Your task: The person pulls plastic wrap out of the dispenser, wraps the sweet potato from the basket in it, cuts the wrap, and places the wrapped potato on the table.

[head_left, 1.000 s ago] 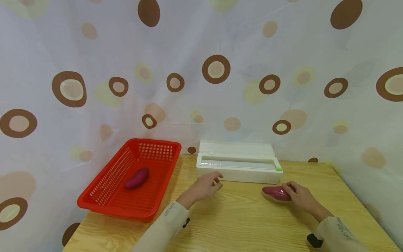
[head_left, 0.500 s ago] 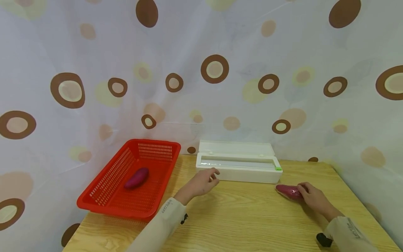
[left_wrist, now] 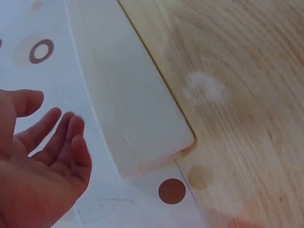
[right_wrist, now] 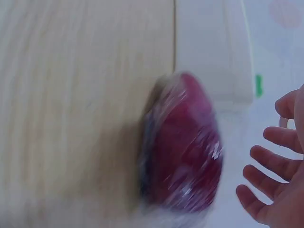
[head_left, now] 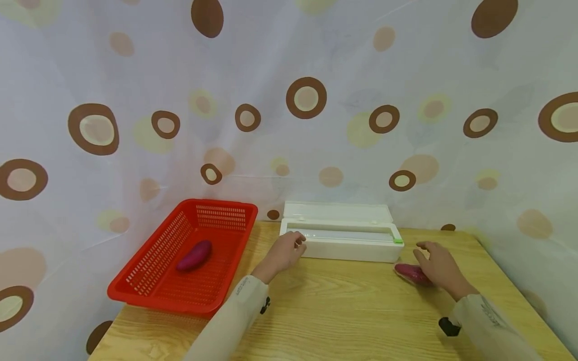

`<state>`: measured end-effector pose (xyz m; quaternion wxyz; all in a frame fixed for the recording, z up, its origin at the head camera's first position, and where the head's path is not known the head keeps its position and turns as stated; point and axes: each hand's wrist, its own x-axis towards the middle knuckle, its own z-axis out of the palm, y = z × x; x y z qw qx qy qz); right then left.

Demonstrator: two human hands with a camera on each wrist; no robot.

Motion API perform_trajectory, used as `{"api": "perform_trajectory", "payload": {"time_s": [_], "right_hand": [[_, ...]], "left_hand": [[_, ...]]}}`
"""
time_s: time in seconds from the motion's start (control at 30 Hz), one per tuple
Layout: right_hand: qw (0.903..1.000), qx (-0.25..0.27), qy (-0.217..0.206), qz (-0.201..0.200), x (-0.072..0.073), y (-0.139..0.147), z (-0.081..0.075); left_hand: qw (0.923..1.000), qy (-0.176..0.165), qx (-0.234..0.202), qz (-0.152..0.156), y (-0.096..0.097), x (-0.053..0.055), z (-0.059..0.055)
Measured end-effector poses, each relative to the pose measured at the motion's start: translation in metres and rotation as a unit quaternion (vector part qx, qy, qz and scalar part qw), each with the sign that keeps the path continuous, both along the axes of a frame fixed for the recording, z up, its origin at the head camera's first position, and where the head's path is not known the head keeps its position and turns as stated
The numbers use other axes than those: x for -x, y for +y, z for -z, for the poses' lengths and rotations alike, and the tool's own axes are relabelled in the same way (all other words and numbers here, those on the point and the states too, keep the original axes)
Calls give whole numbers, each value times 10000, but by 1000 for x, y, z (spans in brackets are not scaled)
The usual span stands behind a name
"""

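On the right of the table lies a purple sweet potato [head_left: 412, 274] wrapped in clear film; its glossy wrap [right_wrist: 185, 152] shows up close in the right wrist view. My right hand [head_left: 439, 265] is just above and beside it, fingers spread and holding nothing. My left hand [head_left: 282, 253] hovers at the front left corner of a white cling film box [head_left: 347, 250], its fingers [left_wrist: 61, 137] loosely curved around nothing. The box's lid [head_left: 338, 211] stands raised at the back, and a green piece [head_left: 398, 241] sits at its right end.
At the left stands a red plastic basket [head_left: 180, 307] with slotted sides. An unwrapped purple sweet potato [head_left: 194, 255] lies inside it. The wooden table [head_left: 334, 321] meets a dotted curtain [head_left: 334, 140] behind the box and along both sides.
My right hand moved the wrapped sweet potato to the right, then let go of it and lifted slightly. My left hand drifted a little left and up, towards the box.
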<state>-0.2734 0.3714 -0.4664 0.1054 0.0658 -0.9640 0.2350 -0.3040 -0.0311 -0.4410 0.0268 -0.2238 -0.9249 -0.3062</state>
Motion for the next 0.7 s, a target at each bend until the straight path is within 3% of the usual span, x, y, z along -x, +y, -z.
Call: {"api": "perform_trajectory", "payload": {"time_s": [0.17,0.3,0.4,0.5,0.7], "right_hand": [[9994,-133,300,-149,16,-29,-12],[9974,-255,450,-494,26,-55,-21],[9944,-398,557,-804,31,-74,-24],[9911,-592,590,-1036,38,-88,-24],[9881,-946,336,-1167,48,-109,-22]], "left_hand": [[9973,501,402,-343,1,13,3],[9947,766,590,-353,4,23,6],[9939,697,801,-309,7,30,6],[9936,420,1013,-254,11,33,5],[9904,163,1362,-191,19,35,4]]}}
